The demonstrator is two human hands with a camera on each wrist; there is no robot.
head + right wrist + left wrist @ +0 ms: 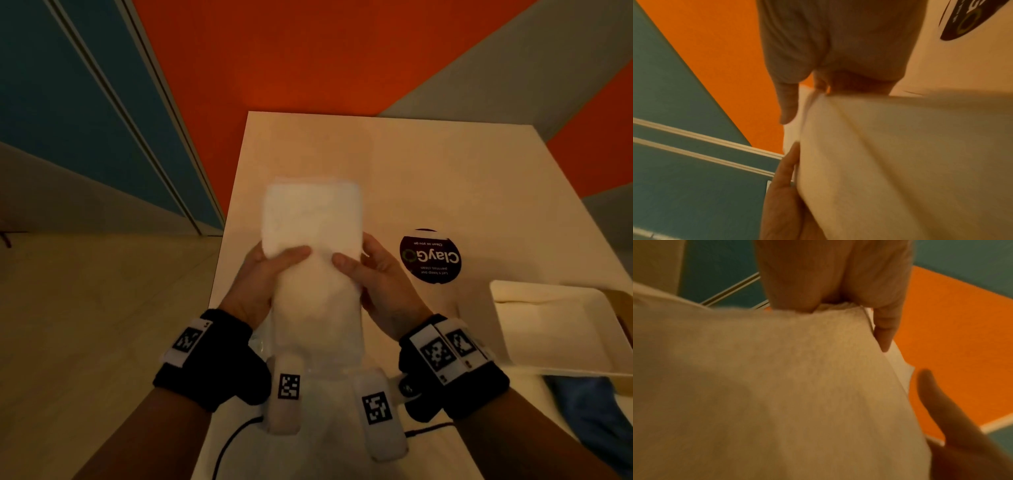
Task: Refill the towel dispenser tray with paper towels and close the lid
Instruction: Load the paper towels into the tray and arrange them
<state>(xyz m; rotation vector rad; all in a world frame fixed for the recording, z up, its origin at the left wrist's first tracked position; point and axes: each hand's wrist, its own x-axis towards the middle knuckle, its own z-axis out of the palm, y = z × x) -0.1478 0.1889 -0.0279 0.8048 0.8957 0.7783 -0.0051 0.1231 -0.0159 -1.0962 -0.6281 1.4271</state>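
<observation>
A tall white stack of paper towels (313,233) is held upright over the white table (428,178), blurred by motion. My left hand (270,270) grips its left side, thumb across the front. On the other side my right hand (363,270) grips it the same way. In the left wrist view the towels (777,386) fill the frame under curled fingers (884,331). The right wrist view shows the towels (900,162) with my thumb (785,178) pressed along their edge. A white open tray (561,329) lies at the table's right.
A round black sticker (430,257) reading ClayGo is on the table right of my hands. Blue cloth (596,404) lies near the tray. An orange and teal wall (308,51) rises behind the table; pale floor (85,308) lies to the left.
</observation>
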